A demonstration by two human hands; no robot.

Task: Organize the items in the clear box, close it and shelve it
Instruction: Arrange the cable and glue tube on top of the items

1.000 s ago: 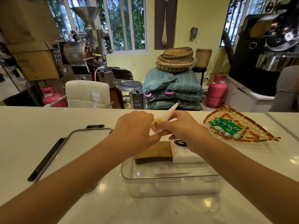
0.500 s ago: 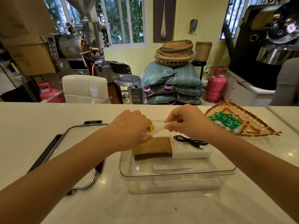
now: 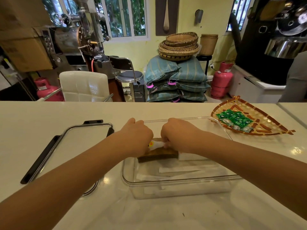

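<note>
A clear plastic box point(image 3: 181, 180) stands open on the white counter in front of me. Inside it lie a brown flat packet point(image 3: 159, 155), a white box point(image 3: 191, 157) partly under my right wrist, and white paper strips point(image 3: 179, 170). My left hand point(image 3: 136, 136) and my right hand point(image 3: 180, 134) are both lowered into the box, holding a small white glue tube point(image 3: 157, 144) with a yellow-red label between them, right above the brown packet. The box's clear lid point(image 3: 83, 143) with black clips lies flat on the counter to the left.
A woven tray point(image 3: 269, 123) with several green sachets point(image 3: 235, 119) sits at the right back of the counter. Behind the counter are a white chair point(image 3: 83, 86), a stool, stacked sacks, baskets and pink gas cylinders.
Both hands have come down from above the box into it, carrying the glue tube from tilted upward to lying low over the brown packet. The camera has tipped downward.
</note>
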